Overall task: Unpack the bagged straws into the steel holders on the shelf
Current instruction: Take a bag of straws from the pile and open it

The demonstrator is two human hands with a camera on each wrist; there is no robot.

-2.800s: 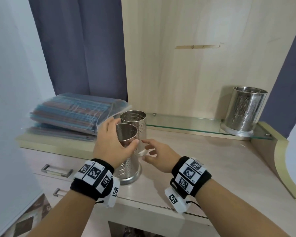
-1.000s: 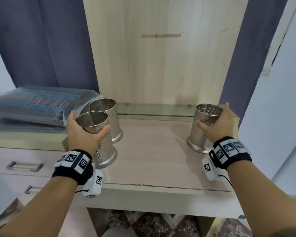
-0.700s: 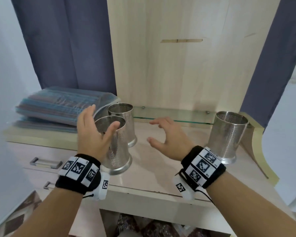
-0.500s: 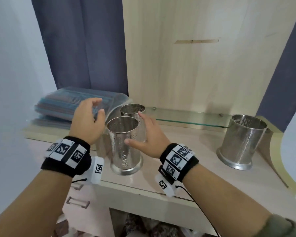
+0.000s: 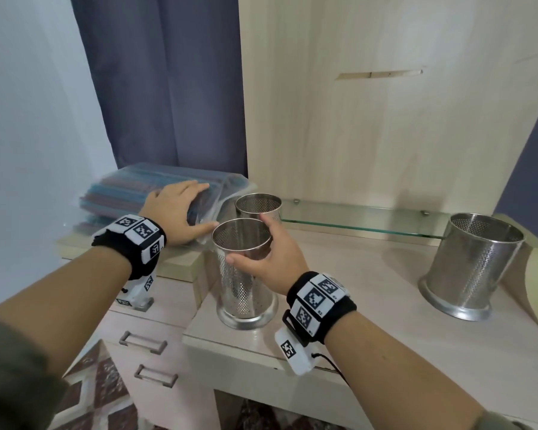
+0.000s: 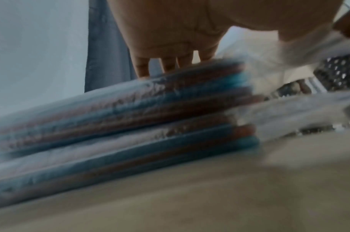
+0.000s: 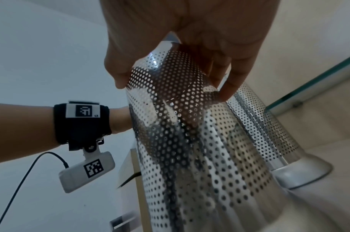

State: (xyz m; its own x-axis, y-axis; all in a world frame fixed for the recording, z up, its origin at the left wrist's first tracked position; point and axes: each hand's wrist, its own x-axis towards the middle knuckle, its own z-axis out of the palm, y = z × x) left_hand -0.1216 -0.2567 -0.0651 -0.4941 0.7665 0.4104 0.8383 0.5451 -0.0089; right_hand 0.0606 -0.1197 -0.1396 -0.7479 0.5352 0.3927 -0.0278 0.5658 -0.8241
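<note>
Two clear bags of coloured straws lie stacked at the left; the top bag (image 5: 128, 190) (image 6: 130, 100) sits on the lower bag (image 6: 130, 149). My left hand (image 5: 199, 209) rests on the top bag near its open plastic end, fingers (image 6: 168, 64) laid straight over it. My right hand (image 5: 250, 242) (image 7: 173, 87) grips the rim of the near steel holder (image 5: 244, 283) (image 7: 200, 157), thumb on the near side, fingers on the far side. A second narrow holder (image 5: 258, 207) (image 7: 269, 125) stands just behind it. A wider holder (image 5: 472, 265) stands at the right. All three look empty.
A glass shelf (image 5: 364, 218) runs along the wooden back panel behind the holders. The straw bags lie on a raised cabinet top with drawers (image 5: 149, 339) below. A dark curtain (image 5: 168, 88) hangs behind the bags. The counter (image 5: 370, 305) between the holders is bare.
My left hand let go of the near holder and moved left onto the top straw bag. My right hand left the wide holder at the right and took the near holder's rim.
</note>
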